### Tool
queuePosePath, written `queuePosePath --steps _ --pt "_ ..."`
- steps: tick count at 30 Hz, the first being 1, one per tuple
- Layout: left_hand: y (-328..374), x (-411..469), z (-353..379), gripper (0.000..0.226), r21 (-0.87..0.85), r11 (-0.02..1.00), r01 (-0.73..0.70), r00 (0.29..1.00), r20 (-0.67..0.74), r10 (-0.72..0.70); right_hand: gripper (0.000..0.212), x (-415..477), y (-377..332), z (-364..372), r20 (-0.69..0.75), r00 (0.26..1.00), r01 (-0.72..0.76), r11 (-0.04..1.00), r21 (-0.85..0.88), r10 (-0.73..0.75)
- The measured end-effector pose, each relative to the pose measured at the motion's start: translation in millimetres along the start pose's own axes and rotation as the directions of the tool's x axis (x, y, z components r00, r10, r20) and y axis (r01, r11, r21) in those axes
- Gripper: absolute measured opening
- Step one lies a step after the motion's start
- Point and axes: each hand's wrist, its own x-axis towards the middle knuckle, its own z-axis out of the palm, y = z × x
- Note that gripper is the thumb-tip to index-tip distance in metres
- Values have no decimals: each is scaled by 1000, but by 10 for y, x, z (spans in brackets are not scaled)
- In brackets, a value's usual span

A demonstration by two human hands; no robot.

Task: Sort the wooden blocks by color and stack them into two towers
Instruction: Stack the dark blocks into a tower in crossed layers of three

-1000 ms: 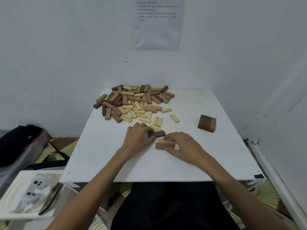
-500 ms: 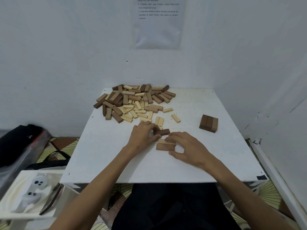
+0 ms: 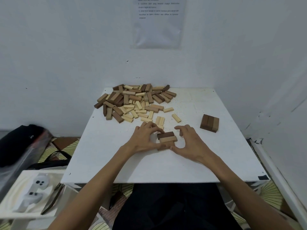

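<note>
At the middle of the square white table (image 3: 116, 163), both hands frame a small row of three wooden blocks (image 3: 167, 139) lying flat and side by side, long edges touching. The farthest is a dark brown block (image 3: 165, 135), next comes a pale tan block (image 3: 168, 139), and the nearest block (image 3: 162, 147) is mostly hidden behind the thumbs (its colour is hard to judge).

The left hand (image 3: 144, 138) curls round the row's left end, with its forefinger bent down onto the end of the dark block and its thumb pressed against the near block, so the row is pinched between them. The right hand (image 3: 189, 143) arches in a C shape at the row's right end. Its thumb tip rests against the near block, touching the left thumb. Its fingers are curled and close together just beside the block ends, and I cannot tell whether they touch the wood.

Toward the far left of the table sprawls a loose pile of mixed dark and pale wooden blocks (image 3: 132, 102). To the right, well apart from the hands, sits a flat layer of three brown blocks (image 3: 209, 123). A printed paper sheet (image 3: 157, 22) hangs on the wall behind. Off the table's left edge are a black bag (image 3: 20, 143) and a white tray (image 3: 10, 201).
</note>
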Motion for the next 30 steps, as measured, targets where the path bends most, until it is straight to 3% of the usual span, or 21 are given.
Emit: queuePosePath --steps 3,7,12,15,21,30 --pt "16 0 -68 78 -11 1000 13 997 73 -13 85 39 8 -31 113 992 -50 997 -52 55" --pt "63 -7 -174 82 2 997 74 976 204 -73 80 107 -16 -65 191 981 -25 997 -76 40" --pt "77 -4 -177 76 -80 992 95 972 221 -75 63 189 -86 -104 264 965 33 995 -94 -7" --pt "83 15 -181 73 -116 988 99 971 230 -71 63 240 -93 -123 287 958 41 994 -99 -11" --pt "113 55 -184 71 -88 990 113 957 278 -84 72 323 -67 -164 342 939 25 991 -133 22" --pt "164 126 -197 73 -13 991 135 941 314 -124 57 411 -64 -214 382 924 36 993 -108 8"
